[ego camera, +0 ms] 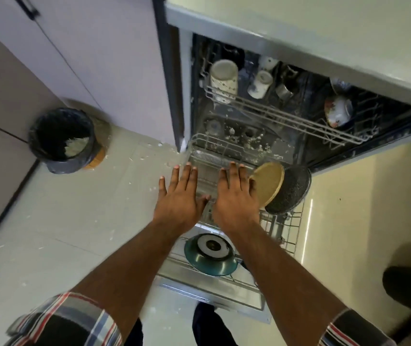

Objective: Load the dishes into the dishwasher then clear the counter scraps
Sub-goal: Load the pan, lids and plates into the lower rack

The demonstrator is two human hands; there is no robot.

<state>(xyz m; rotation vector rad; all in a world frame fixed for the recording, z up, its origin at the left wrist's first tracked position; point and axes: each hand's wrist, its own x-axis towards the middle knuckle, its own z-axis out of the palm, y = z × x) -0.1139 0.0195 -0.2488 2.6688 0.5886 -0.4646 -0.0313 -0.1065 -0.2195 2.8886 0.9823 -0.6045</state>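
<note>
Both the left hand (pixel 180 196) and right hand (pixel 235 198) hover with fingers straight, holding nothing, above the pulled-out wire lower rack (pixel 291 233). The round tan plate (pixel 268 186) stands tilted at its right, beside a dark speckled plate (pixel 293 189); it looks stiff, probably breakable, best gripped by the rim.

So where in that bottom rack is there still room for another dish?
The lower rack looks bare at its back left, under both hands, between the tan plate and the rack's left rim. The right side is crowded by that plate and a speckled dark plate; a teal pan fills the front.
</note>
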